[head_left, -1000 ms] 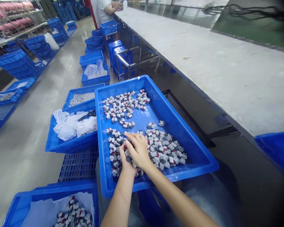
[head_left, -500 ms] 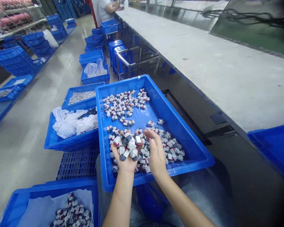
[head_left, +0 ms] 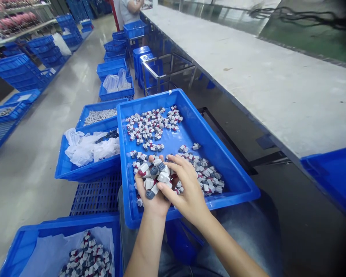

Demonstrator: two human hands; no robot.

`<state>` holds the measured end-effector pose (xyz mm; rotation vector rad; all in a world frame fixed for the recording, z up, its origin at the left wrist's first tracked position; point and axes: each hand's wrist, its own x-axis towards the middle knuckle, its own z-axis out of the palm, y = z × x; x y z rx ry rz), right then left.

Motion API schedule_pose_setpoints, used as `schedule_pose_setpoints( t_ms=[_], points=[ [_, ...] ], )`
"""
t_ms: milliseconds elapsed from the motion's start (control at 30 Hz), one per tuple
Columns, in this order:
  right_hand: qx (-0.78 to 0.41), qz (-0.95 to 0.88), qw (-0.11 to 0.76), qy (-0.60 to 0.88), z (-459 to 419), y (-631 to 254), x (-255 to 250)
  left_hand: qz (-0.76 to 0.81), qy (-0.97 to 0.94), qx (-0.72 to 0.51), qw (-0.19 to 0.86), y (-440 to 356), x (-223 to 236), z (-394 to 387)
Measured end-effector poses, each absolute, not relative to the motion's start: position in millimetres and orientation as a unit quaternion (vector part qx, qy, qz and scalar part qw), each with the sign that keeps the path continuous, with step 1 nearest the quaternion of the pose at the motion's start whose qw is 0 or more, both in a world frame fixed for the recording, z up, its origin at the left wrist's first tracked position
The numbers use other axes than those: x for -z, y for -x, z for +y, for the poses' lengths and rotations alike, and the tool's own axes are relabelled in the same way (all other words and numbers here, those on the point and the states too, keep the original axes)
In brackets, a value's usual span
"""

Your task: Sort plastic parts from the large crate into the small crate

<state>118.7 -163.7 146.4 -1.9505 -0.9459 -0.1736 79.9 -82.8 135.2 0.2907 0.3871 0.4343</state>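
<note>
A blue plastic tray (head_left: 233, 173) rests on my lap, holding two heaps of small grey, white and red parts (head_left: 152, 125). My left hand (head_left: 151, 192) is cupped palm-up over the tray's near end and holds a handful of these parts (head_left: 154, 175). My right hand (head_left: 187, 188) reaches across from the right, its fingers curled onto the handful in the left palm. More parts (head_left: 207, 175) lie loose in the tray to the right of both hands.
Left of my lap stand blue crates: one with white plastic bags (head_left: 88, 148), one with pale parts (head_left: 99, 115), one at bottom left with more grey-red parts (head_left: 86, 257). A long grey workbench (head_left: 262, 73) runs along the right. Another person (head_left: 128, 9) stands far back.
A second ago both hands were down in the near heap. The left hand rose with a scooped handful, the right drew away briefly and has now come back onto the handful.
</note>
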Motion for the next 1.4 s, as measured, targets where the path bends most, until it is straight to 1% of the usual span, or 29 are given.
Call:
schedule_pose_setpoints(
  t_ms=[167, 267, 367, 467, 567, 700, 767, 833, 900, 967, 1067, 1167, 1267, 1333, 1400],
  points=[
    [0.114, -0.359, 0.515, 0.77, -157.3, -113.0, -148.3, 0.207, -0.098, -0.203, 0.952, -79.3, -141.3, -86.4],
    [0.09, -0.331, 0.567, 0.749, -155.3, -108.5, -146.9, 0.216, -0.075, -0.204, 0.952, -79.3, -144.8, -89.0],
    [0.049, -0.267, 0.652, 0.708, -153.3, -103.6, -146.3, 0.221, -0.065, -0.197, 0.953, -78.7, -149.3, -91.5],
    [0.011, -0.198, 0.757, 0.622, -152.0, -102.0, -149.9, 0.218, -0.046, -0.188, 0.956, -76.2, -154.9, -92.2],
    [0.018, -0.146, 0.81, 0.568, -154.7, -106.5, -156.3, 0.21, -0.016, -0.165, 0.964, -71.4, -158.4, -90.6],
    [0.041, -0.094, 0.785, 0.611, -164.5, -114.3, -161.2, 0.199, 0.003, -0.167, 0.966, -63.5, -156.3, -87.1],
    [0.032, -0.112, 0.751, 0.649, -169.9, -114.6, -160.4, 0.187, -0.009, -0.173, 0.967, -59.8, -154.0, -85.3],
    [0.045, -0.164, 0.699, 0.694, -174.8, -112.1, -157.6, 0.18, -0.019, -0.173, 0.968, -56.5, -152.6, -84.0],
    [0.101, -0.224, 0.636, 0.731, -178.8, -108.3, -153.9, 0.18, -0.023, -0.173, 0.968, -53.6, -152.4, -83.0],
    [0.18, -0.278, 0.589, 0.737, -181.6, -104.9, -151.3, 0.189, -0.028, -0.181, 0.965, -51.1, -152.6, -82.3],
    [0.26, -0.367, 0.553, 0.701, -183.8, -102.9, -153.5, 0.197, -0.047, -0.19, 0.961, -48.2, -152.2, -81.3],
    [0.297, -0.435, 0.519, 0.674, -185.3, -103.6, -161.0, 0.192, -0.053, -0.185, 0.962, -46.1, -151.8, -80.2],
    [0.331, -0.451, 0.511, 0.653, -187.8, -103.2, -167.3, 0.204, -0.042, -0.181, 0.961, -43.4, -153.0, -78.3],
    [0.333, -0.435, 0.535, 0.643, -188.4, -98.7, -169.5, 0.214, -0.045, -0.185, 0.958, -40.0, -152.9, -76.2],
    [0.297, -0.409, 0.575, 0.644, -183.7, -86.4, -170.8, 0.198, -0.082, -0.194, 0.957, -34.8, -150.4, -73.7]
  ],
)
